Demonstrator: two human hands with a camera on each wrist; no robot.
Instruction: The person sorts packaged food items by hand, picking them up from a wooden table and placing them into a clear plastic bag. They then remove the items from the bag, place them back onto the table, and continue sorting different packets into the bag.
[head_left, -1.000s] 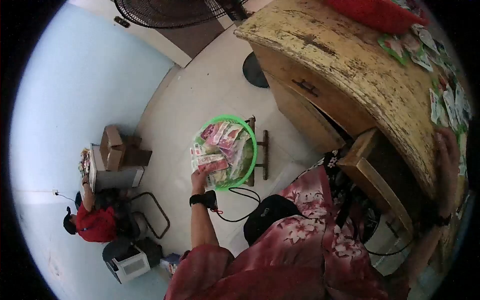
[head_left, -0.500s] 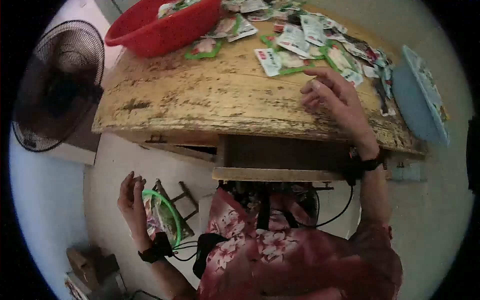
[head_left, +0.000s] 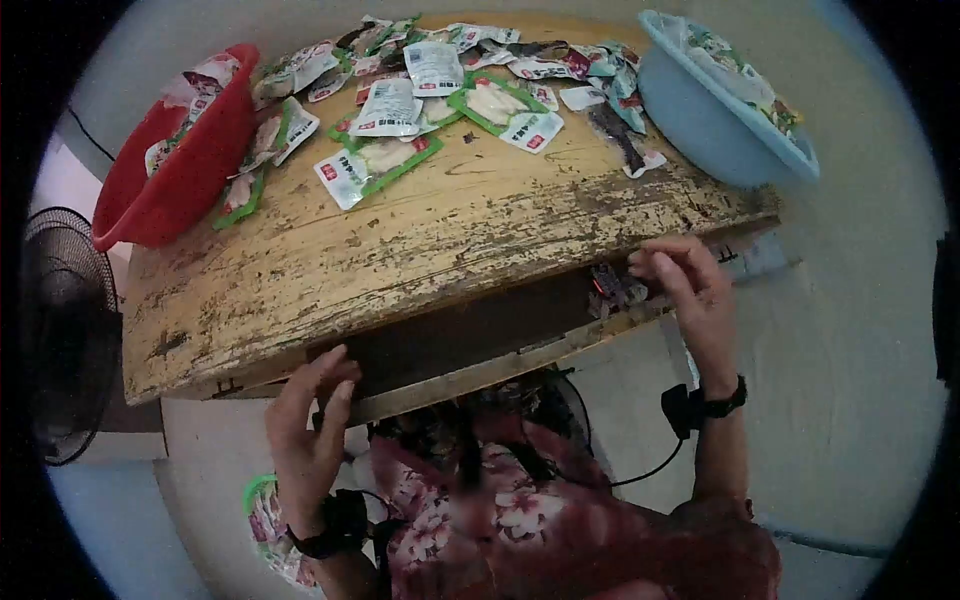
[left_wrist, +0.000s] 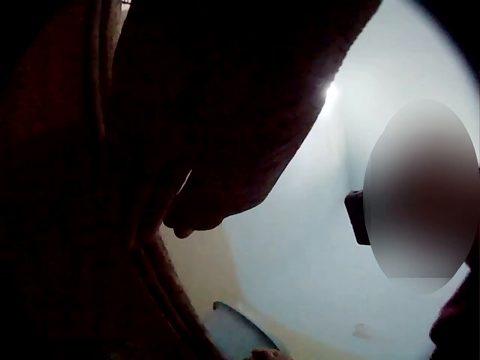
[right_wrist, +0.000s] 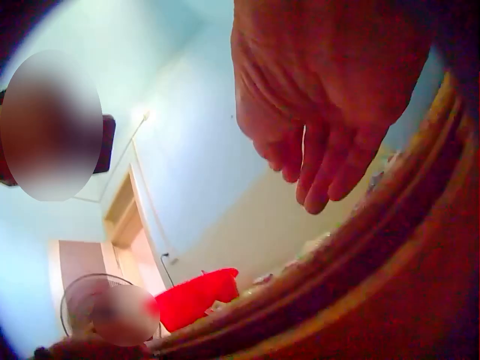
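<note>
My left hand (head_left: 305,425) is by the left end of a drawer (head_left: 450,345) pulled out under the worn wooden table (head_left: 400,250). Its fingers are loosely bent and hold nothing. Toward the drawer's right end, my right hand (head_left: 695,300) hovers near the table's front edge, also holding nothing. Its fingers (right_wrist: 319,187) hang relaxed in the right wrist view. A dark small item (head_left: 615,290) lies inside the drawer beside the right fingertips. Several sealed food packets (head_left: 385,110) are spread over the back of the table. The left hand appears as a dark shape in the left wrist view.
A red basin (head_left: 215,135) with packets stands at the table's left, a light blue basin (head_left: 700,120) with more at its right. On the lower left is a green-rimmed basket (head_left: 258,490) of packets. A fan (head_left: 70,330) stands left of the table.
The left hand has let go of the packets at the green basket and moved up to the drawer. The right hand has moved from the tabletop down to the drawer's right end. The view has turned toward the table.
</note>
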